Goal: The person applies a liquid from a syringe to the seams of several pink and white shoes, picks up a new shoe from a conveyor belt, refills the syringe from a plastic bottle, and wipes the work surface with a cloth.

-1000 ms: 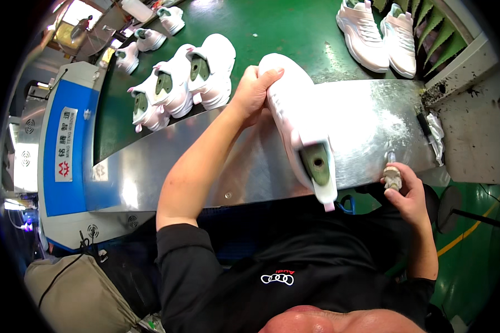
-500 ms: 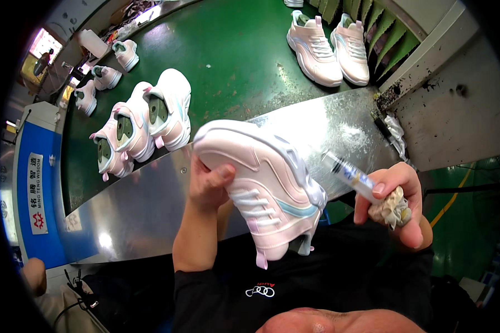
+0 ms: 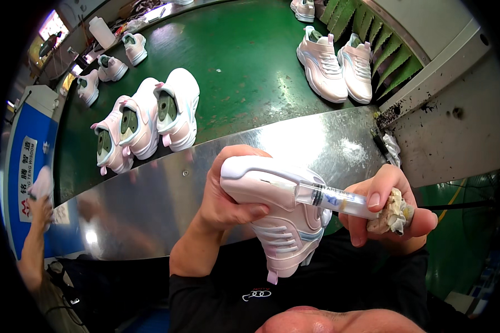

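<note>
My left hand (image 3: 228, 202) grips a pale pink sneaker (image 3: 275, 194) by its toe, thumb on the upper, with the sole side away from me and the heel toward my body. White laces and a light blue stripe show on it. In my right hand (image 3: 391, 191) is a clear plastic syringe (image 3: 339, 200) with a dark plunger seal. Its thin tip reaches the sneaker's upper near the sole edge; whether it touches, I cannot tell. A crumpled, cream-coloured wad (image 3: 393, 213) sits at the syringe's rear end, between my fingers.
Three pink sneakers (image 3: 144, 119) stand left on the green surface (image 3: 239, 66), smaller ones (image 3: 112, 67) farther back. A pair (image 3: 333, 66) stands far right beside green flaps (image 3: 386, 47). A metal ledge (image 3: 150, 205) runs before me. At far left, another person's hand (image 3: 39, 211) holds a sneaker.
The syringe has moved left, bringing its tip to the sneaker. My left hand has shifted right and lowered the sneaker slightly. Another person's hand with a sneaker has risen at far left.
</note>
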Demonstrator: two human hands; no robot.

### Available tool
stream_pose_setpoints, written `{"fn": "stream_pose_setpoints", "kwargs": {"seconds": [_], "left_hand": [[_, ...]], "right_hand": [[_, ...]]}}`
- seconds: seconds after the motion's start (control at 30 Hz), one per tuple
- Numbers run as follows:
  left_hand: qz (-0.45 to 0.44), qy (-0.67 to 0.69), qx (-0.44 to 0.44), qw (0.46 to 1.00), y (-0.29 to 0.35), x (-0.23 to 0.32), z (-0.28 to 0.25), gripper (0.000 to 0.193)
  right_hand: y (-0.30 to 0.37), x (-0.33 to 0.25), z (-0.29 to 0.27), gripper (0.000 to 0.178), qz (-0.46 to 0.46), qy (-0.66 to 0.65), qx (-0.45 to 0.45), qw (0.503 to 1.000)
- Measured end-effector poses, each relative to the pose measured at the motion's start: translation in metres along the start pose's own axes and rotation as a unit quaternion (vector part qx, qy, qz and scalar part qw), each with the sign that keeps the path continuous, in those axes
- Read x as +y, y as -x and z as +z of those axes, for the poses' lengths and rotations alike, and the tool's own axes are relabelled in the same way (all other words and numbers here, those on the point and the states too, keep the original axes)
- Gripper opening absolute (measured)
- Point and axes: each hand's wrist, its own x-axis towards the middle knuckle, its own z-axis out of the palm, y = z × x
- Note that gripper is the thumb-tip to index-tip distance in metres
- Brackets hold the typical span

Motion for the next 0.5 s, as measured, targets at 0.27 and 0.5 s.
{"fn": "stream_pose_setpoints", "kwargs": {"seconds": [0.27, 0.5], "left_hand": [[0.009, -0.056, -0.001, 0.998, 0.0034, 0.0005, 0.0049, 0.070], [0.001, -0.077, -0.001, 0.997, 0.0059, 0.0037, -0.0012, 0.070]], "right_hand": [[0.0003, -0.0017, 0.0052, 0.075, 0.044, -0.010, 0.040, 0.998], [0.0001, 0.0001, 0.0077, 0.072, 0.038, 0.013, 0.036, 0.999]]}}
